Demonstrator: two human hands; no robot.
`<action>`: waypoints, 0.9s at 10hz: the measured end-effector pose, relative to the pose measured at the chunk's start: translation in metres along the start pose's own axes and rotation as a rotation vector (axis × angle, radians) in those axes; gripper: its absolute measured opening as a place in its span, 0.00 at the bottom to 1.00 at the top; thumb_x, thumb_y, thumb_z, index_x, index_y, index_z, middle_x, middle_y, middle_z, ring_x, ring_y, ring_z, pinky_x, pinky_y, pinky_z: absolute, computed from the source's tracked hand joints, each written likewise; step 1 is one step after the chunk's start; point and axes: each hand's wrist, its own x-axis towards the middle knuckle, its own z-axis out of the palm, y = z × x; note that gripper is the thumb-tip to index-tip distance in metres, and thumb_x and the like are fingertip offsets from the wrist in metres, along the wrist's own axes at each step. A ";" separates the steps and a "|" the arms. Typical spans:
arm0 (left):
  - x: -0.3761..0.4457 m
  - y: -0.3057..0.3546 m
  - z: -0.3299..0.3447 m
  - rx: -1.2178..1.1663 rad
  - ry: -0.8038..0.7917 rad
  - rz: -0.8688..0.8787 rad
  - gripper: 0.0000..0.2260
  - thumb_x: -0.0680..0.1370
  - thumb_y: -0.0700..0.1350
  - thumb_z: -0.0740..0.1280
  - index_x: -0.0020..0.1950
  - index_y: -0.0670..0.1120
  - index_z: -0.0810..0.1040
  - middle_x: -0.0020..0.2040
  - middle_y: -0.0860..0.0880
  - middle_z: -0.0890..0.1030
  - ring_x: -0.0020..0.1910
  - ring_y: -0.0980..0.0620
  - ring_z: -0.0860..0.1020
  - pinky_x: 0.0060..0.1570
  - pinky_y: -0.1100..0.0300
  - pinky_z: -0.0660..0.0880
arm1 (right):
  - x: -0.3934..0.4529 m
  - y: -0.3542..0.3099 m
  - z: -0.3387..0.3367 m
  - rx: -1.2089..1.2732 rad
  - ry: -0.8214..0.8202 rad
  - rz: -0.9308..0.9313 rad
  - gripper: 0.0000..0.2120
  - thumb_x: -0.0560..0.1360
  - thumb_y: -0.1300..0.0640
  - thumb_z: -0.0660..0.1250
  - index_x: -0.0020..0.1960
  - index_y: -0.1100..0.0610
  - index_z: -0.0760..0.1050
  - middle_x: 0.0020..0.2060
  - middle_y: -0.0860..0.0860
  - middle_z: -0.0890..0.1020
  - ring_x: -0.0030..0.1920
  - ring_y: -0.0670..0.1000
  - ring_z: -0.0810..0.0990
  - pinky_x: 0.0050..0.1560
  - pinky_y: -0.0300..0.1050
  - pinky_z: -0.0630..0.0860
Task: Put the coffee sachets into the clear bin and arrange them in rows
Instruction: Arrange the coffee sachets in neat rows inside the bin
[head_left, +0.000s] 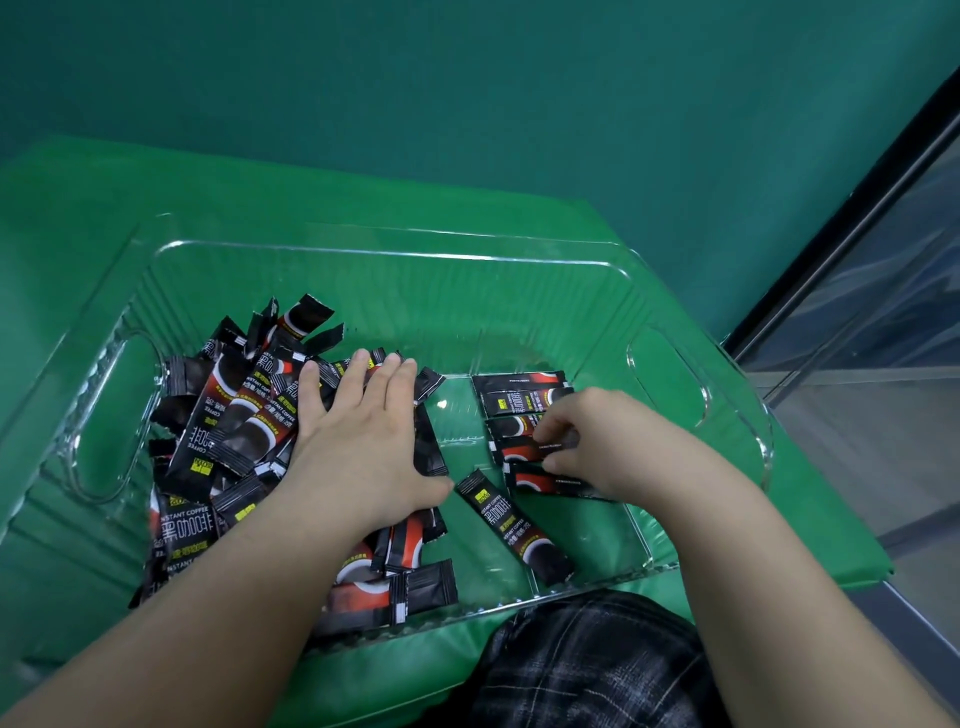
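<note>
The clear bin (395, 249) sits on a green cloth (67, 208), and everything else is placed against it. In the bin's left half lies a loose heap of coffee sachets (228, 415), black with red and white print, piled at all angles from the left handle cut-out toward the middle. The left hand (358, 436) lies flat on the heap's right edge, fingers straight and spread, pressing down on the sachets and holding none. Just right of that hand, near the bin's front wall, a single sachet (514, 525) lies slanted on the bare floor of the bin, apart from both groups. In the bin's right half a row of sachets (524, 410) lies stacked crosswise, one below the other. The right hand (608, 441) rests over the lower part of this row with fingers curled; it seems to pinch the end of one sachet there, though the fingertips are partly hidden. At the bin's near edge, dark plaid fabric (587, 670) shows.
</note>
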 end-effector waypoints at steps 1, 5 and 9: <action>0.000 0.000 0.001 -0.002 0.005 0.002 0.50 0.70 0.71 0.62 0.77 0.48 0.37 0.79 0.53 0.41 0.77 0.48 0.37 0.70 0.38 0.33 | -0.008 0.001 0.011 0.000 0.019 0.021 0.07 0.73 0.55 0.71 0.50 0.54 0.79 0.43 0.50 0.79 0.44 0.50 0.77 0.42 0.39 0.71; 0.001 0.001 0.000 0.013 0.005 -0.004 0.50 0.70 0.71 0.62 0.77 0.48 0.37 0.79 0.52 0.42 0.77 0.48 0.38 0.70 0.38 0.34 | -0.023 -0.020 0.029 -0.122 -0.158 0.091 0.17 0.69 0.48 0.73 0.52 0.57 0.76 0.43 0.51 0.77 0.45 0.53 0.79 0.47 0.45 0.77; 0.000 0.001 0.000 0.014 0.006 -0.004 0.50 0.70 0.71 0.62 0.77 0.48 0.37 0.79 0.52 0.42 0.77 0.49 0.38 0.71 0.38 0.35 | -0.023 0.005 0.034 -0.175 0.117 0.133 0.17 0.72 0.66 0.65 0.60 0.57 0.71 0.54 0.55 0.72 0.54 0.56 0.72 0.49 0.44 0.70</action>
